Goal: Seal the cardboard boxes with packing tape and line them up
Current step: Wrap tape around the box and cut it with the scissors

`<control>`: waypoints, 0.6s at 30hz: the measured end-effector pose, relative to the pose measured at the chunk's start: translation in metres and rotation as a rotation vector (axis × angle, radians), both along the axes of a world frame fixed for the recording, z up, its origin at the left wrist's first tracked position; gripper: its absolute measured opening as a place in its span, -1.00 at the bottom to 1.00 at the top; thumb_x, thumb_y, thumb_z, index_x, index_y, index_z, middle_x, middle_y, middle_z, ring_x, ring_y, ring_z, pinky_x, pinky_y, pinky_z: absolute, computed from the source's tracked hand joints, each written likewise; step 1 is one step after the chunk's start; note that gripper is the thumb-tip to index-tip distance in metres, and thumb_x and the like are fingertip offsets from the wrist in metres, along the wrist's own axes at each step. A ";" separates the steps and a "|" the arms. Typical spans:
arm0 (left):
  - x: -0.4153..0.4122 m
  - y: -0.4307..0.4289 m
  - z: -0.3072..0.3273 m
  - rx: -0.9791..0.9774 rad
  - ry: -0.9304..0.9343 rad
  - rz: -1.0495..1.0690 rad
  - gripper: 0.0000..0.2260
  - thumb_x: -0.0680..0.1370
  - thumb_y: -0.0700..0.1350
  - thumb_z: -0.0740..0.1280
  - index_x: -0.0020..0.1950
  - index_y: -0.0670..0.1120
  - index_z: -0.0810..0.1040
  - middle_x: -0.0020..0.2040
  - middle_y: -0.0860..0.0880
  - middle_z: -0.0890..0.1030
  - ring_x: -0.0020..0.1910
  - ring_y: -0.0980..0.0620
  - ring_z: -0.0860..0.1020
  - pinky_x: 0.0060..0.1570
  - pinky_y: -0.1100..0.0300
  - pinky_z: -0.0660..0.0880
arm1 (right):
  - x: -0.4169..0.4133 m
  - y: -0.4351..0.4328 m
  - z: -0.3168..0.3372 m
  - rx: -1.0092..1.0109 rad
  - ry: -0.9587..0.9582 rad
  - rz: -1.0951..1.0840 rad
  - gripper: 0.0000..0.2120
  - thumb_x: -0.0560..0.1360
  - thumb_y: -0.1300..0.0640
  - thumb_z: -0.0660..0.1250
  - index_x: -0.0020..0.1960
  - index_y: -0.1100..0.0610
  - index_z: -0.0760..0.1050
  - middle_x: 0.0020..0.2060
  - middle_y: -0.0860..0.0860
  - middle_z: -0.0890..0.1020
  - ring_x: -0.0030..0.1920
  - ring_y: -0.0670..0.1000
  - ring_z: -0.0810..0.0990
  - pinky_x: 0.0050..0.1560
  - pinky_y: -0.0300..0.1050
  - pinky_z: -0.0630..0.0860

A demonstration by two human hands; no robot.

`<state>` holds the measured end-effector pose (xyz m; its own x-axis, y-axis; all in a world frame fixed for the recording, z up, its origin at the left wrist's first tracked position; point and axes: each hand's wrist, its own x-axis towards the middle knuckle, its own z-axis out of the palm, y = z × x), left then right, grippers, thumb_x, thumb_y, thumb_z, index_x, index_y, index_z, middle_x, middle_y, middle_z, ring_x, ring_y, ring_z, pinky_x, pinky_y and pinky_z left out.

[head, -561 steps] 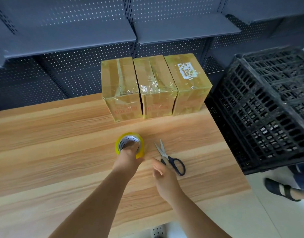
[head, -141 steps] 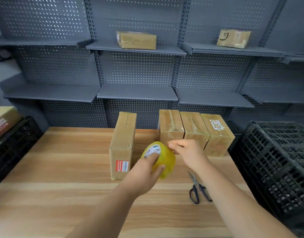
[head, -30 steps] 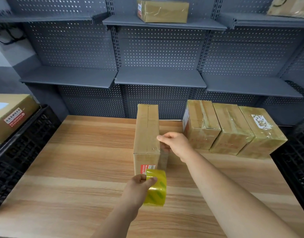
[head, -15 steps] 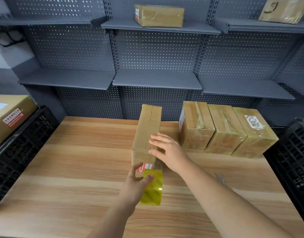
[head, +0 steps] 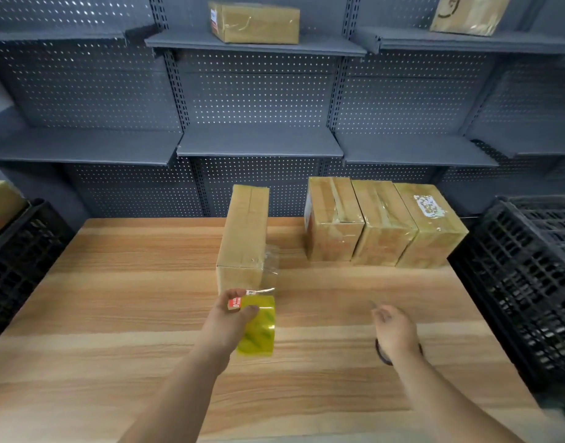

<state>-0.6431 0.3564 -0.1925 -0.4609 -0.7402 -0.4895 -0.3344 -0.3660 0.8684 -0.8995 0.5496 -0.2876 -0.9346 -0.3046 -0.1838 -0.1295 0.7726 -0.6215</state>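
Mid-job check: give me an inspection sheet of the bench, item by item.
Surface: light wooden table.
Job's things: narrow box standing apart, left of three taped boxes side by side; clear tape strip runs from it to the yellow tape roll.
Clutter: scissors, mostly under the right hand.
Hands: left hand grips the roll; right hand's grip unclear.
Cables: nothing seen.
Surroundings: black crates both sides; grey shelves with two boxes.

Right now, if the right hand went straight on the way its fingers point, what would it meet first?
Probably the scissors lying under the right hand; their blurred blades seem to reach just past its fingertips. Depth is unclear.
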 end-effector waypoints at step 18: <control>-0.002 0.012 0.000 -0.046 -0.075 -0.020 -0.79 0.55 -0.18 0.37 0.11 0.07 0.48 -0.10 -0.11 0.68 -0.22 -0.08 0.65 -0.14 0.01 0.59 | -0.037 0.044 -0.070 0.551 0.011 0.099 -0.52 0.51 -0.34 0.14 0.04 0.04 0.54 -0.25 -0.01 0.57 -0.12 0.08 0.57 -0.10 -0.12 0.51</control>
<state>-0.6449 0.3680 -0.1923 -0.4391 -0.7537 -0.4890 -0.4062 -0.3189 0.8563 -0.9365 0.5934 -0.3575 -0.9092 -0.2528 -0.3309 -0.2222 0.9666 -0.1278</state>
